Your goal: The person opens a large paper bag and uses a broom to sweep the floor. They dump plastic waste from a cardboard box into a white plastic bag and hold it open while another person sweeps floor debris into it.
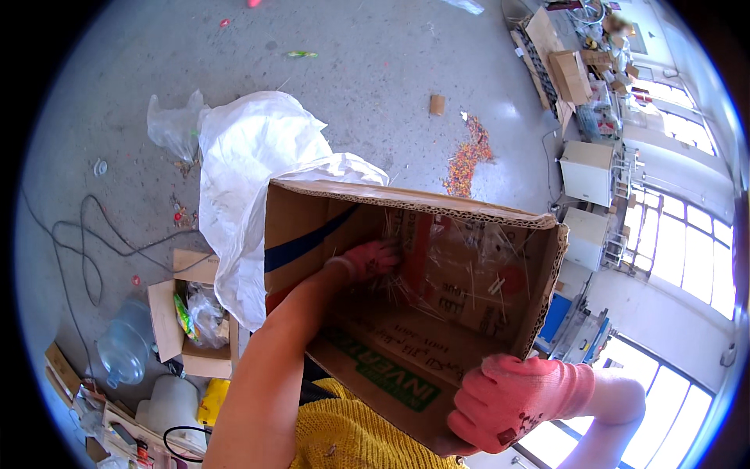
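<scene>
A large open cardboard box (469,205) is tilted with its opening toward me, in front of my body. My left hand (373,259), in a pink glove, reaches deep inside, fingers stretched toward several thin white sticks (418,293). Whether it touches any of them is hard to make out. More thin sticks and clear plastic scraps (461,234) lie on the inner wall. At the lower right, my right hand (519,399), also in a pink glove, is closed around the box's rim. A white woven sack (250,148) lies crumpled against the box's far left side.
At left on the floor are a small open carton (207,356) with plastic bags, a clear water jug (127,344) and a loose black cable (98,258). Colourful small pieces (469,160) are scattered beyond the box. White cabinets (586,172) stand at right.
</scene>
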The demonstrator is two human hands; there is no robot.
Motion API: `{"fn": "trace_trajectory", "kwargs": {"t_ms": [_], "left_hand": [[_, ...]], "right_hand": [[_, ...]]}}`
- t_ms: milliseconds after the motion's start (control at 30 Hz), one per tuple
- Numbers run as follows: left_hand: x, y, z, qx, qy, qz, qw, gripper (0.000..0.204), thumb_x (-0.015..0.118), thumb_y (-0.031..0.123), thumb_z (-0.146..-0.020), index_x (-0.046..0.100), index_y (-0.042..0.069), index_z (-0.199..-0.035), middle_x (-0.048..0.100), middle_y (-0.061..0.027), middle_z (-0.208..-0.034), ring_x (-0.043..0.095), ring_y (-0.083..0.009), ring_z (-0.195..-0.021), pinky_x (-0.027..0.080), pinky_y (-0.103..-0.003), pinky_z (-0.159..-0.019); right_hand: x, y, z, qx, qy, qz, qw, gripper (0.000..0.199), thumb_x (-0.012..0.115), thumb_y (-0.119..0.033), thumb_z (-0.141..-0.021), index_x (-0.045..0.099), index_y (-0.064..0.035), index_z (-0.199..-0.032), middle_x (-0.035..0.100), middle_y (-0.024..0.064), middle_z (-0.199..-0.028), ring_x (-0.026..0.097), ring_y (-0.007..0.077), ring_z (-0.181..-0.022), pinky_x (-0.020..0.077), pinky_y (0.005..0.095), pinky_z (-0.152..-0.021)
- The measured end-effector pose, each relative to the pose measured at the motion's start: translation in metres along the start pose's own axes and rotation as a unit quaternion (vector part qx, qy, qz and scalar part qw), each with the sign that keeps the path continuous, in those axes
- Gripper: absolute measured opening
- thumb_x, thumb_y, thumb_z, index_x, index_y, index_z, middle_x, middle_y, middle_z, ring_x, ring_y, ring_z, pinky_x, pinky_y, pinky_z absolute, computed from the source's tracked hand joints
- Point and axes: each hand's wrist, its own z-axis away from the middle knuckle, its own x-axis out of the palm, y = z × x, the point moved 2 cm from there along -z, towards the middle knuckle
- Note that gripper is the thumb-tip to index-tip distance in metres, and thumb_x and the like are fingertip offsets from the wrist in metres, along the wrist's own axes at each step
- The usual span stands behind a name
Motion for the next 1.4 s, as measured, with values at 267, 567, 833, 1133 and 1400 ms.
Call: {"fn": "trace_trajectory", "kwargs": {"t_ms": [267, 567, 833, 1133, 1400], "left_hand": [[-0.02, 0.002, 0.001, -0.047, -0.038, 0.005, 0.998, 0.037, 0.044, 0.02, -0.085, 0.042, 0.009, -0.119, 0.051, -0.0086, -0.092, 0.05, -0.0223, -0.092, 0.043, -0.033, -0.081], [-0.03, 0.007, 0.003, 0.038, 0.185, -0.246, 0.951, 0.014, 0.047, 0.019, -0.08, 0.054, 0.01, -0.087, 0.056, -0.009, -0.09, 0.051, -0.0265, -0.098, 0.04, -0.038, -0.089], [-0.024, 0.005, 0.011, -0.014, -0.043, -0.348, 0.937, 0.015, 0.044, 0.021, -0.08, 0.056, 0.014, -0.087, 0.058, -0.0082, -0.088, 0.053, -0.0264, -0.088, 0.042, -0.038, -0.079], [-0.004, -0.009, 0.02, -0.133, -0.005, -0.245, 0.96, 0.018, 0.046, 0.021, -0.079, 0.061, 0.013, -0.081, 0.059, -0.0098, -0.087, 0.054, -0.0287, -0.084, 0.043, -0.039, -0.077], [-0.011, -0.007, 0.014, -0.219, 0.068, -0.207, 0.951, 0.027, 0.051, 0.018, -0.078, 0.061, 0.006, -0.101, 0.06, -0.0176, -0.101, 0.056, -0.0323, -0.095, 0.044, -0.041, -0.084]], "right_hand": [[-0.003, 0.008, 0.002, 0.02, -0.049, 0.012, 0.999, 0.04, 0.047, -0.036, -0.083, 0.042, -0.0113, -0.052, 0.041, 0.0006, -0.051, 0.045, 0.0161, -0.051, 0.031, 0.0255, -0.052], [-0.001, 0.006, 0.009, 0.03, -0.033, 0.013, 0.999, 0.04, 0.047, -0.035, -0.084, 0.041, -0.0115, -0.053, 0.04, 0.001, -0.051, 0.044, 0.0163, -0.049, 0.0315, 0.0258, -0.053], [-0.006, 0.008, 0.008, 0.018, -0.045, -0.006, 0.999, 0.041, 0.045, -0.035, -0.085, 0.039, -0.0117, -0.052, 0.037, 0.0004, -0.049, 0.04, 0.0155, -0.047, 0.0288, 0.0262, -0.05], [0.003, 0.008, 0.006, 0.019, -0.034, -0.031, 0.999, 0.045, 0.056, -0.043, -0.076, 0.036, -0.0125, -0.05, 0.032, -0.001, -0.049, 0.037, 0.0141, -0.045, 0.0287, 0.0261, -0.046], [0.008, 0.017, -0.006, 0.055, -0.022, -0.053, 0.997, 0.046, 0.057, -0.046, -0.074, 0.037, -0.0133, -0.048, 0.033, -0.0015, -0.049, 0.037, 0.0153, -0.046, 0.0294, 0.0271, -0.044]]}}
